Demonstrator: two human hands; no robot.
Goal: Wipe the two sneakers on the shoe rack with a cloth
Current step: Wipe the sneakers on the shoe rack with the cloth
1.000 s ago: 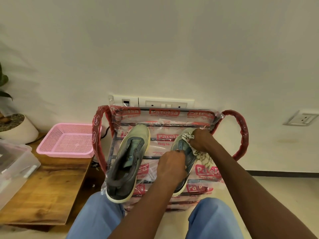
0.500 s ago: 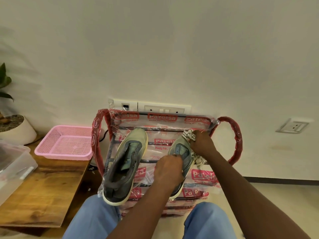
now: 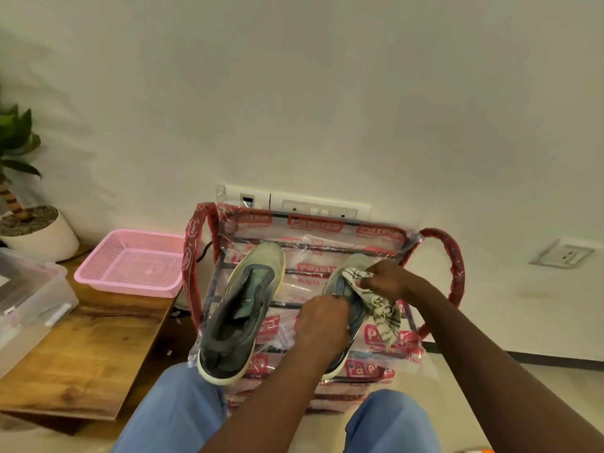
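Two grey-green sneakers lie on a plastic-wrapped red shoe rack (image 3: 454, 259) against the wall. The left sneaker (image 3: 242, 308) lies free, toe toward the wall. My left hand (image 3: 322, 325) grips the middle of the right sneaker (image 3: 354, 266) and covers much of it. My right hand (image 3: 387, 279) pinches a white cloth with dark streaks (image 3: 376, 302) against that sneaker's upper near the toe. The cloth's loose end hangs down the sneaker's right side.
A pink mesh basket (image 3: 130, 266) sits on a low wooden table (image 3: 81, 354) to the left, with a clear plastic box (image 3: 29, 302) and a potted plant (image 3: 36, 233). Wall sockets (image 3: 294, 204) sit behind the rack. My knees in blue trousers (image 3: 176, 416) are below.
My right hand drew the cloth back from the toe toward the tongue of the right sneaker, and more cloth now hangs loose. My left hand kept its hold.
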